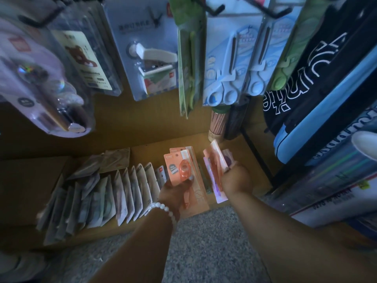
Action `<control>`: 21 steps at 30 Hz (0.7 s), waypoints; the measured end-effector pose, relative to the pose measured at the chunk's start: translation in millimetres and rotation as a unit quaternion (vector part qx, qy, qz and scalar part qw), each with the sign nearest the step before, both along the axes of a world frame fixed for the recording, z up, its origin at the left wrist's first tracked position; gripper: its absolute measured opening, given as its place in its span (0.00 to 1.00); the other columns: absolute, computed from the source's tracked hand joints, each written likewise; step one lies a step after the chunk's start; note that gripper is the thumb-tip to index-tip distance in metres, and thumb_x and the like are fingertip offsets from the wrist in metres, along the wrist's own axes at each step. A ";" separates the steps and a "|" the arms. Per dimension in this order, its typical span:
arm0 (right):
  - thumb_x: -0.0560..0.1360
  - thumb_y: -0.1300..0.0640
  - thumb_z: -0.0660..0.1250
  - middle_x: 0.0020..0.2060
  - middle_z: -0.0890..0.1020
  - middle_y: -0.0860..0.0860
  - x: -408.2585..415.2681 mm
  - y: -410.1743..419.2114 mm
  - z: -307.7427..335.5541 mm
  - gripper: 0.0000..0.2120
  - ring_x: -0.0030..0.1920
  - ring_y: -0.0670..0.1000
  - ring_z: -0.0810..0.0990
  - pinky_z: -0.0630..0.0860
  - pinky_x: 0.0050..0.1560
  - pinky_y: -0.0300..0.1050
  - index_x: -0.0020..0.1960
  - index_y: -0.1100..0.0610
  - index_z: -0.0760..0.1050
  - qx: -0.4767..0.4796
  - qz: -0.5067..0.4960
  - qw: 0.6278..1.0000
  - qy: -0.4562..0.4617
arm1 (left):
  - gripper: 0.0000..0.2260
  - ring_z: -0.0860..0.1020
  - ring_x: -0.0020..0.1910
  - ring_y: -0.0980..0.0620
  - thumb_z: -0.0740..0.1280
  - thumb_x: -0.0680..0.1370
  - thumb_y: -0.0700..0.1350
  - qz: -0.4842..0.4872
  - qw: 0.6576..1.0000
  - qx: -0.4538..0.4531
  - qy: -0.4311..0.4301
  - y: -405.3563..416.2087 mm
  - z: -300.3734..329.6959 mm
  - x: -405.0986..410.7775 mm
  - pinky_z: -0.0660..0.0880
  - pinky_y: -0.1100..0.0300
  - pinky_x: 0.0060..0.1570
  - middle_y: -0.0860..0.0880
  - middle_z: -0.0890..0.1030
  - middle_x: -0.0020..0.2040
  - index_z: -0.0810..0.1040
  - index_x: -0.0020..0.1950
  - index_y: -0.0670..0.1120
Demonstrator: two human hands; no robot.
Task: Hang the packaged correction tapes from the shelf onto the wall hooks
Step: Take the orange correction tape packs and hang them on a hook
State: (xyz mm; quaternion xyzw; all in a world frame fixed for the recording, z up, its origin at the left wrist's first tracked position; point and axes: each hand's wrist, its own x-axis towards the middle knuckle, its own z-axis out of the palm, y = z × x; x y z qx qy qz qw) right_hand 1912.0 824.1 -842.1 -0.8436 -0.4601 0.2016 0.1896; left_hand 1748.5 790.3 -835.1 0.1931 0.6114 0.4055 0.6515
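Both my hands are down at the low shelf, each holding packaged correction tapes.

My left hand (177,190) is curled around a small stack of orange correction tape packs (182,168), thumb across the front card, the packs standing up from my fingers toward the back of the wooden shelf (142,152). My right hand (234,178), just beside it, grips a second bunch of packs (214,162), orange in front and purple behind, tilted away from my palm. A white bead bracelet (163,209) sits on my left wrist. Left of my left hand a long row of carded packs (114,190) leans along the shelf. Above both hands, black wall hooks (216,9) carry a packaged stapler (151,56) and blue scissors (230,78).
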 end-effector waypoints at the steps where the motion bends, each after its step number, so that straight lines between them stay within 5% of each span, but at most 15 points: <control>1: 0.78 0.56 0.59 0.54 0.81 0.58 0.5 -4.2 7.8 0.13 0.55 0.60 0.80 0.75 0.51 0.47 0.60 0.60 0.72 0.012 -0.006 1.000 0.012 | 0.13 0.83 0.52 0.40 0.74 0.74 0.44 -0.002 1.000 0.003 0.004 -1.5 5.5 0.1 0.80 0.41 0.52 0.42 0.85 0.52 0.80 0.58 0.45; 8: 0.80 0.59 0.57 0.52 0.82 0.59 -8.5 -51.0 78.0 0.10 0.53 0.60 0.79 0.62 0.42 0.41 0.57 0.61 0.73 0.147 -0.045 0.979 0.130 | 0.10 0.84 0.52 0.37 0.74 0.74 0.42 -0.008 0.999 0.047 0.009 -25.7 67.2 3.6 0.78 0.34 0.55 0.40 0.86 0.51 0.80 0.54 0.45; 15: 0.80 0.60 0.59 0.44 0.82 0.56 -10.5 -110.5 146.7 0.08 0.38 0.52 0.73 0.61 0.31 0.42 0.54 0.58 0.75 0.259 -0.073 0.940 0.208 | 0.09 0.84 0.49 0.37 0.73 0.75 0.43 -0.020 0.996 0.085 -0.003 -78.4 137.0 13.3 0.78 0.35 0.55 0.41 0.87 0.47 0.79 0.53 0.45; 17: 0.79 0.60 0.59 0.35 0.79 0.50 -7.6 -125.2 161.6 0.06 0.31 0.48 0.71 0.61 0.27 0.34 0.51 0.56 0.75 0.284 -0.079 0.930 0.218 | 0.08 0.84 0.48 0.36 0.73 0.75 0.40 -0.011 0.995 0.097 -0.008 -92.1 152.8 16.2 0.79 0.35 0.54 0.39 0.86 0.47 0.79 0.52 0.44; 19: 0.79 0.60 0.62 0.29 0.74 0.42 -3.7 -139.6 175.7 0.04 0.27 0.41 0.70 0.64 0.28 0.28 0.49 0.55 0.74 0.310 -0.072 0.919 0.231 | 0.10 0.85 0.47 0.37 0.74 0.74 0.39 -0.013 0.992 0.122 -0.014 -105.2 168.1 18.5 0.79 0.36 0.52 0.40 0.87 0.46 0.79 0.54 0.43; 21: 0.78 0.58 0.64 0.30 0.76 0.43 -1.4 -150.6 187.8 0.03 0.29 0.44 0.74 0.66 0.32 0.32 0.48 0.56 0.76 0.325 -0.062 0.913 0.240 | 0.10 0.85 0.44 0.39 0.74 0.74 0.38 -0.015 0.987 0.161 -0.013 -116.7 182.7 19.9 0.81 0.40 0.50 0.42 0.87 0.44 0.80 0.54 0.43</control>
